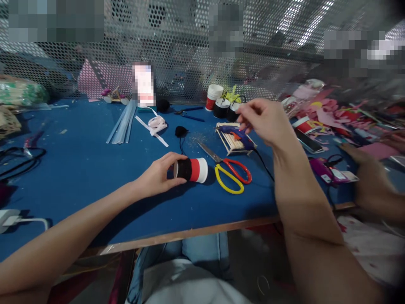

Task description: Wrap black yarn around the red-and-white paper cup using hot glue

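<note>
My left hand (160, 174) is closed round a paper cup (191, 169) lying on its side on the blue table (95, 169); the cup is red and white with a black band. My right hand (264, 120) hovers with its fingers curled over a blue glue gun (236, 135), which rests on a small stand of wooden sticks (230, 143). I cannot make out whether those fingers touch the gun or pinch anything. Scissors (229, 171) with one red and one yellow handle lie between my hands.
Behind stand more cups (214, 97), black pom-poms (181, 131), a pink ribbon (156, 123) and clear strips (124, 122) before a perforated metal screen (177, 50). Another person's hand (370, 177) rests at the right among pink paper scraps (329, 112). Cables (19, 158) lie at the left.
</note>
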{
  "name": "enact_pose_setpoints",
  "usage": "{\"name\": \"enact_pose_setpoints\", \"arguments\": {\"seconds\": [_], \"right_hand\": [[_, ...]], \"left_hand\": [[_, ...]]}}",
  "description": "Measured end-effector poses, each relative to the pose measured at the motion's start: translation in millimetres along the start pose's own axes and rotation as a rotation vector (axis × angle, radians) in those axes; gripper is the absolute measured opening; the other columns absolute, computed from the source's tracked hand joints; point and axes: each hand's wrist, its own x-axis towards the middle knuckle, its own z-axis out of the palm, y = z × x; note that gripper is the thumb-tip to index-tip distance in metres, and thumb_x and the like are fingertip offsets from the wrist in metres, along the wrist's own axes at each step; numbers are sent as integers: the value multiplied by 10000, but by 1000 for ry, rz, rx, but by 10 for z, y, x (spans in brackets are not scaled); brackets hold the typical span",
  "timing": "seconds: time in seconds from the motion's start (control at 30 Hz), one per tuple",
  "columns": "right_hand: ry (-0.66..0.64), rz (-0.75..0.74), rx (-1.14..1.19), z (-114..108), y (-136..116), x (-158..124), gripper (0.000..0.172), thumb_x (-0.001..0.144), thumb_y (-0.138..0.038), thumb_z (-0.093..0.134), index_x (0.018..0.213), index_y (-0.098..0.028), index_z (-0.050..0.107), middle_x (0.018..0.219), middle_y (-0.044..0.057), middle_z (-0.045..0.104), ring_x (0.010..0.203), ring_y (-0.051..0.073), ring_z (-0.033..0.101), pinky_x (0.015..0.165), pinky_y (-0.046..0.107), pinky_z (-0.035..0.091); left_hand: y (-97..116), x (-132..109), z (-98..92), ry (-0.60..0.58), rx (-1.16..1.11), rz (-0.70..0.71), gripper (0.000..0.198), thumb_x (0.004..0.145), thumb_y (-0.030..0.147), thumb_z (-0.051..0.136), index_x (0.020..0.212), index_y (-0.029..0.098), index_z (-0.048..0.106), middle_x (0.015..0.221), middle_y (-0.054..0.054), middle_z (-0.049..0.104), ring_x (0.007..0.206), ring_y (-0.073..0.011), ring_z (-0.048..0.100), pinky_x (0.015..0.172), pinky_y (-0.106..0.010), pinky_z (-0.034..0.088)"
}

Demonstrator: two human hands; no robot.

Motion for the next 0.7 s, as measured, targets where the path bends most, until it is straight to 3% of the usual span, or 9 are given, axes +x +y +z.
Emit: {"name": "enact_pose_setpoints", "arguments": {"seconds": [0.07,0.13,0.2,0.3,0.43,0.53,0.6,0.63,0.7], "right_hand": [[57,78,-316,-105,235,51,159,788,-311,547,758,-162,592,725,75,619,621,154,566,574,299,410],[-119,173,-569,-99,480,67,126,704,-281,617,692,-156,607,696,89,621,628,187,555,580,320,385],[-261,203,-673,-19,681,52,142,705,-288,584,691,-152,622,696,106,623,628,209,551,565,327,370],[-210,226,-720,124,849,4,207,723,-290,537,767,-116,640,776,158,630,710,254,575,594,342,385],[-81,243,-624,208,910,-50,309,727,-273,539,945,-66,612,910,198,622,845,286,583,674,353,415],[96,342,-471,203,900,-87,447,677,-258,607,1071,-59,537,904,168,627,813,266,589,692,359,429],[209,364,-245,189,850,-126,484,627,-249,656,1066,-97,518,876,115,631,748,224,592,670,339,443],[212,363,-102,180,806,-154,462,604,-251,677,1022,-122,526,848,83,630,705,199,587,646,322,450],[93,349,163,161,680,-226,346,592,-274,695,883,-159,547,747,24,616,616,151,561,585,284,449]], "left_hand": [[-8,5,-6,9,2,-11,492,760,338,645,1193,198,457,1170,-105,521,1024,-240,565,825,-388,524],[-5,10,-19,8,4,-14,488,763,331,641,1195,197,458,1172,-104,520,1032,-238,558,829,-384,521],[-2,13,-33,2,6,-10,482,770,326,635,1197,193,457,1173,-105,517,1034,-234,552,822,-374,521],[-5,17,-49,9,10,14,479,771,302,634,1200,192,451,1175,-110,512,1053,-237,537,836,-377,512],[-17,15,-58,24,20,46,475,762,260,634,1198,203,454,1174,-111,511,1072,-239,530,874,-391,496],[-22,13,-58,32,7,43,474,757,253,637,1196,208,462,1179,-102,512,1077,-232,532,890,-386,492],[-26,16,-59,30,-4,36,476,758,253,640,1199,207,467,1186,-102,510,1086,-230,530,901,-382,487],[-29,18,-62,29,-4,34,478,760,255,641,1202,205,467,1190,-104,507,1091,-230,528,904,-381,485],[-37,27,-71,31,10,35,483,760,255,644,1206,199,467,1191,-107,506,1098,-229,522,915,-382,476]]}}
